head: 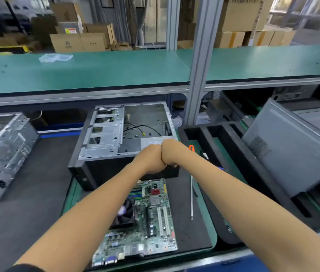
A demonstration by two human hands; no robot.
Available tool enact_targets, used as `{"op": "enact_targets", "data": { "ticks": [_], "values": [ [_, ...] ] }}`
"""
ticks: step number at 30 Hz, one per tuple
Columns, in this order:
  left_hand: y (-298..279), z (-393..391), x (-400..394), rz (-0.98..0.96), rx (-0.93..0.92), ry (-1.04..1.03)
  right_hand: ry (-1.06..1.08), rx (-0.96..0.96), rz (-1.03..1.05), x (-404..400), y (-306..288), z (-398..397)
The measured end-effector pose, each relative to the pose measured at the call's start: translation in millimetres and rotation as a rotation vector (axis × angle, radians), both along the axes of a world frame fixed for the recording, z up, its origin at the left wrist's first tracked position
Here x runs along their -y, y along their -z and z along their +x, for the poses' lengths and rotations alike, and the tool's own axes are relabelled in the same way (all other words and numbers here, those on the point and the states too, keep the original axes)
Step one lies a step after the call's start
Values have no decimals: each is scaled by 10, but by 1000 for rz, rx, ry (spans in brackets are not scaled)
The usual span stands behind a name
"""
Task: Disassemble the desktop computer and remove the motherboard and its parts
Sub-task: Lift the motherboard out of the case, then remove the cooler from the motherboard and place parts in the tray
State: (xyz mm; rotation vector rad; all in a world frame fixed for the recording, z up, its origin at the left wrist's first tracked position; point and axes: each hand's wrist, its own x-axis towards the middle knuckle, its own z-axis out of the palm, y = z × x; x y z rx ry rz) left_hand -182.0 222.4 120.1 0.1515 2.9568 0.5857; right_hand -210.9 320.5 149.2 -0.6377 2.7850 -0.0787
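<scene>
The green, densely populated rectangular motherboard (145, 218) lies flat on the dark foam mat (37, 203), out of the machine, its black square cooler fan (124, 213) still mounted at its left half. So the removal looks done; the step left seems to be stripping the board's parts, which calls for freeing that fan first. Right of the motherboard lies a slim steel-shafted screwdriver (192, 199). Just beyond the motherboard, the left hand (151, 160) and right hand (172, 153) are curled into fists, knuckles pressed together, holding nothing. Behind them sits the open grey sheet-metal computer case (123, 134), its perforated drive cage bare.
</scene>
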Motion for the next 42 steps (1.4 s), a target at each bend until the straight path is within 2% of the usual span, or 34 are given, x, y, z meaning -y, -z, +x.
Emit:
{"op": "enact_targets", "data": {
  "ticks": [5, 12, 20, 28, 35, 42],
  "values": [
    [69, 396, 716, -32, 30, 9, -16, 25, -48, 703, 103, 381],
    [364, 955, 1627, -68, 134, -116, -74, 158, -124, 1648, 443, 856],
    [830, 1423, 2196, -65, 235, -306, -217, 261, -79, 2295, 898, 1208],
    [1280, 1658, 2336, 66, 317, -494, -279, 324, -21, 2540, 1160, 1380],
    [1457, 1714, 2311, 66, 309, -733, -254, 413, 5, 2447, 1360, 1410],
    [1376, 1656, 2277, 35, 369, -755, -250, 480, -27, 2374, 1351, 1486]
  ]
}}
